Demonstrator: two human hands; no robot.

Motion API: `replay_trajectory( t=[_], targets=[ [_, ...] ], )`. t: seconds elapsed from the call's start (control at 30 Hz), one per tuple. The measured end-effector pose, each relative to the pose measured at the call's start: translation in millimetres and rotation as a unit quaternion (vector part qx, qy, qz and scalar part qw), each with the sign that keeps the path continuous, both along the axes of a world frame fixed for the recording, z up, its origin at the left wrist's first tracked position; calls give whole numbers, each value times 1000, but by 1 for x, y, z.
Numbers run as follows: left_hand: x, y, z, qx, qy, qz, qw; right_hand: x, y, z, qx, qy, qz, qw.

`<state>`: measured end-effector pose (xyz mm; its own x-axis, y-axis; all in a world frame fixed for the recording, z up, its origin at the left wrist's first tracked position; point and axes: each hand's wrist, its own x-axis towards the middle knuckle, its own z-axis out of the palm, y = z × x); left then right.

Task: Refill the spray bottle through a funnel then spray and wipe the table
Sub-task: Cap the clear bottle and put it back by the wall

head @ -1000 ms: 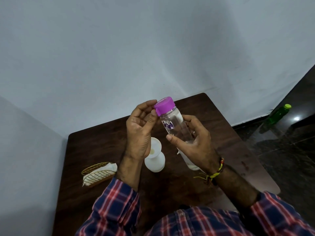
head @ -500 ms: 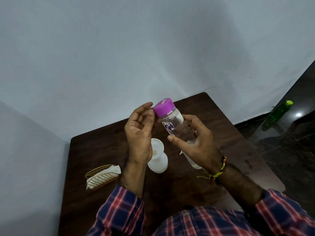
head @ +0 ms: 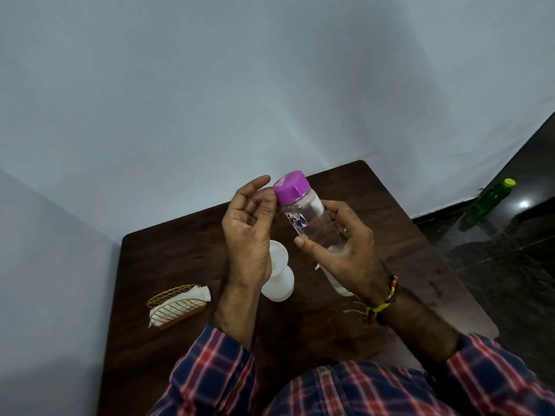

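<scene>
My right hand (head: 345, 247) grips a clear water bottle (head: 312, 223) around its body and holds it tilted above the dark wooden table (head: 180, 259). The bottle carries a purple cap (head: 290, 187). My left hand (head: 249, 235) is beside the cap, with thumb and fingertips touching its left edge. Below my hands a white funnel (head: 279, 258) sits in the mouth of a white bottle (head: 277, 285) that stands on the table. My left wrist hides part of the funnel.
A gold wire holder with white napkins (head: 177, 306) lies on the table's left side. A green bottle (head: 492, 199) stands on the dark floor at the right. Pale walls close in behind and to the left of the table.
My left hand's fingers have loosened from the purple cap and now touch only its edge. The bottle has stayed almost in place in my right hand.
</scene>
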<state>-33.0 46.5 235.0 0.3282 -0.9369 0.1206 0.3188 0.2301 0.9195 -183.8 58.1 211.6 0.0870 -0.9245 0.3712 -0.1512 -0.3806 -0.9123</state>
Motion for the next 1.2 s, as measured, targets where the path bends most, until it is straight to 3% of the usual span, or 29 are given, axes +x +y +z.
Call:
replay_trajectory(
  t=[0.13, 0.33, 0.5, 0.67, 0.83, 1.03, 1.2],
  targets=[
    [-4, 0, 9, 9, -30, 8, 999, 2, 0, 0, 0, -1, 8, 1000],
    [-2, 2, 9, 21, 1, -29, 999, 1, 0, -1, -1, -6, 14, 1000],
    [-6, 4, 8, 7, -60, -29, 998, 2, -1, -2, 6, -13, 26, 1000],
    [-3, 4, 3, 10, 9, -77, 997, 2, -1, -3, 21, -18, 39, 999],
    [-6, 3, 8, 13, -2, -52, 999, 1, 0, -5, 64, -42, 109, 991],
    [0, 1, 0, 20, 80, -138, 987, -2, 1, -4, 102, -44, 144, 983],
    [-2, 1, -4, 24, 38, -21, 999, -3, 3, -5, 107, -54, 123, 985]
  ],
)
